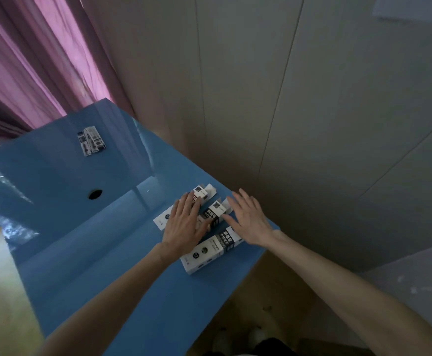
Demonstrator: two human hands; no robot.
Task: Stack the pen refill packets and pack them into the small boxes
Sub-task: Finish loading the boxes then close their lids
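Packing step: left hand [184,224] flat on small boxes [211,214], right hand [248,219] spread beside. Next probably fetching refill packets [91,140] far across blue counter [81,240].

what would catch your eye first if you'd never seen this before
Two hands reach over a blue table: the left hand lies flat on the small boxes near the table's right edge, the right hand open beside them. A lone bundle of packets sits at the far end.
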